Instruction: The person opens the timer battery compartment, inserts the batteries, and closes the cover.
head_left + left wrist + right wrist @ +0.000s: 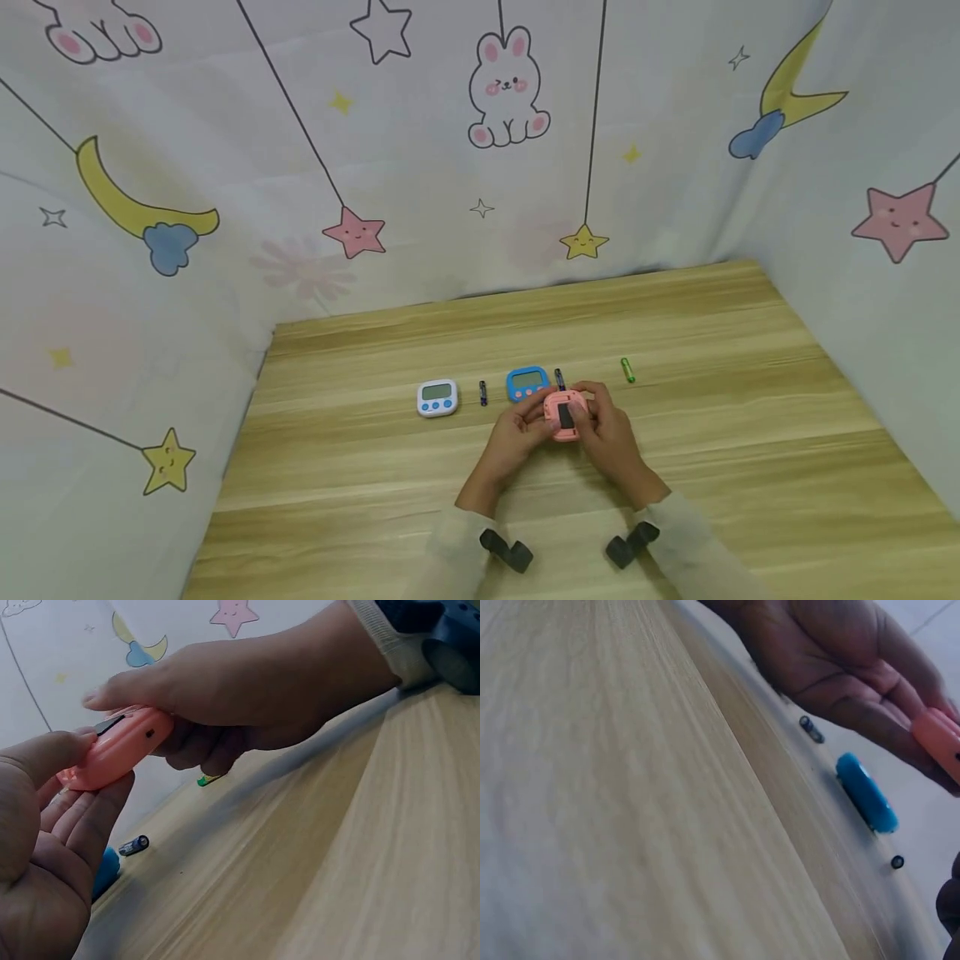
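Note:
Both hands hold a pink digital timer above the table, with its back and a dark rectangular patch facing up. My left hand grips its left side, thumb on the back and fingers beneath, as the left wrist view shows. On the other side, my right hand holds the edge, its thumb lying over the dark patch. Just beyond the hands sits a blue timer, partly covered by the left fingers in the head view. A dark battery lies beside it. In the right wrist view, only part of the pink timer shows.
A white timer with blue buttons stands to the left, a dark battery to its right. Farther right lies a green battery. The wooden table is bordered by a patterned cloth at the back and sides.

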`<state>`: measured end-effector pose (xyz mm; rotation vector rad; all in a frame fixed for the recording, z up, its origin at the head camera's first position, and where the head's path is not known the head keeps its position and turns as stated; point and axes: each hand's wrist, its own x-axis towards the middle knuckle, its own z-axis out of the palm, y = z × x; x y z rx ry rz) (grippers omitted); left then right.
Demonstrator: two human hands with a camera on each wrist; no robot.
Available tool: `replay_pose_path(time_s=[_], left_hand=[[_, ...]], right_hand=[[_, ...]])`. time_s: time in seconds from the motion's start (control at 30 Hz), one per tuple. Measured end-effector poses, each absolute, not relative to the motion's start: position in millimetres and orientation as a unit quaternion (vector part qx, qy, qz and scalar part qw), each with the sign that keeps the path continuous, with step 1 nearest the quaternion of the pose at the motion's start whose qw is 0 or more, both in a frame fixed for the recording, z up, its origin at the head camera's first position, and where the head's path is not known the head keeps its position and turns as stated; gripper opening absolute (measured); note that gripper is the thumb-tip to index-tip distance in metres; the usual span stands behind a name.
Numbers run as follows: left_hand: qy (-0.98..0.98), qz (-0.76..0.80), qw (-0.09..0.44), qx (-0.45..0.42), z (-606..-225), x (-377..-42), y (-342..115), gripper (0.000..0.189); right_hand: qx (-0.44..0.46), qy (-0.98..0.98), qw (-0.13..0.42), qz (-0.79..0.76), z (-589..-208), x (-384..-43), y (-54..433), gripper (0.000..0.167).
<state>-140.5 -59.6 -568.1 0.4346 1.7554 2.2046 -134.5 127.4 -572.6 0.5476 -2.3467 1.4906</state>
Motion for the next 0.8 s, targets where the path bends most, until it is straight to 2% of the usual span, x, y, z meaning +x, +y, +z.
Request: replay_pose_path(time_s=[0.17,0.8], left_hand=[[0.603,0.771,0.137,0.152,-568.7,-138.3,-56.9,0.055],[0.628,0.751,0.153,0.136,-564.0,-142.5,-60.3,0.055]], right_hand=[[0.186,-0.818,0.174,0.516,-570.4,-132.7,123.9,0.023],[0.17,-0.861,0.159,0.453,-570.1,-134.8,122.0,0.023]])
